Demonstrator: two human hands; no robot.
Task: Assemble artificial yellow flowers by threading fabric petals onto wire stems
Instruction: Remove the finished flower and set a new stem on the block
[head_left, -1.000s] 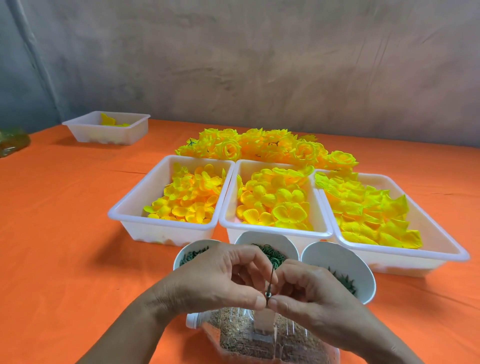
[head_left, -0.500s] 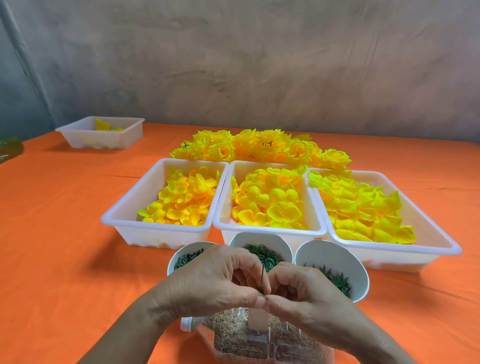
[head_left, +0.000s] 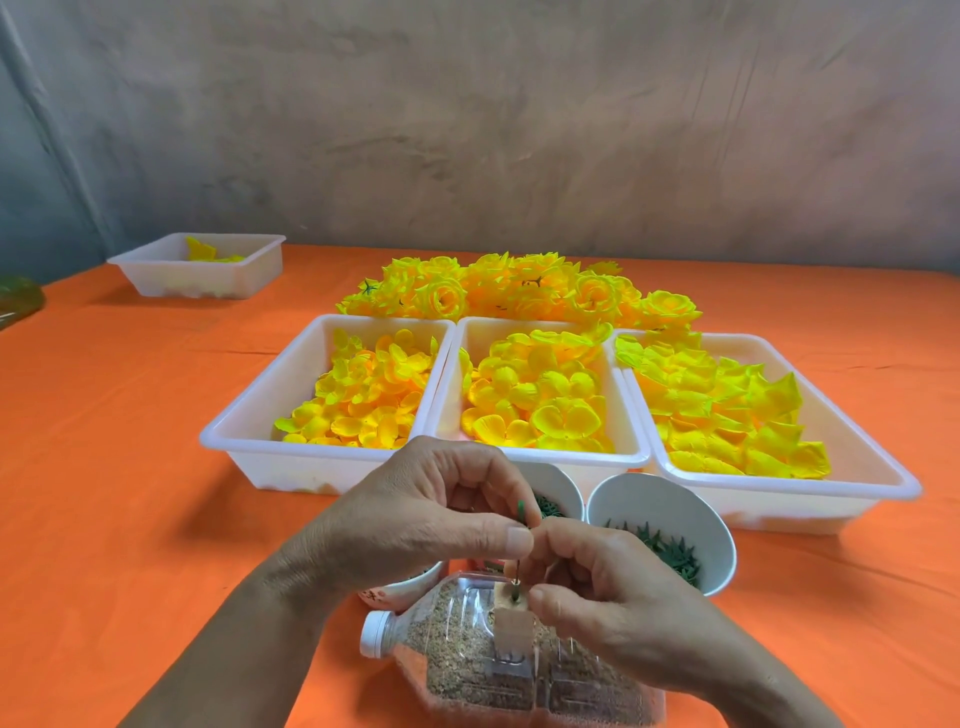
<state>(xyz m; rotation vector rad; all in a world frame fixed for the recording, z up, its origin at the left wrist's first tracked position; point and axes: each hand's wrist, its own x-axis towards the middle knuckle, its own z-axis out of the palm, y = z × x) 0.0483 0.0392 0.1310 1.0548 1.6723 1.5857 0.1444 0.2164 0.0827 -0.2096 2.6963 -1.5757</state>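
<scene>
Orange cloth covered the counter (head_left: 104, 467). Nearest the viewer, under both hands, a clear bottle (head_left: 467, 665) of brown grain lay on its side, with a small tan block on top. The left hand (head_left: 415, 519) pinched a thin wire stem (head_left: 518, 569) between thumb and forefinger. The right hand (head_left: 613, 597), fingers curled, appeared to pinch it lower down, at the block. Compared with a moment earlier, the right hand had dropped towards the wire's foot, and a green piece (head_left: 521, 512) now showed above the left thumb. This suggested the stem was being fitted with its green part, with no petal on it yet. Just beyond the hands stood white bowls (head_left: 670, 499) of green bits. Farther on sat three white trays (head_left: 270, 470) of loose yellow petals (head_left: 545, 400), then a heap of finished flowers (head_left: 519, 286). Well beyond the left hand stood another tray (head_left: 197, 283), before a grey wall.
</scene>
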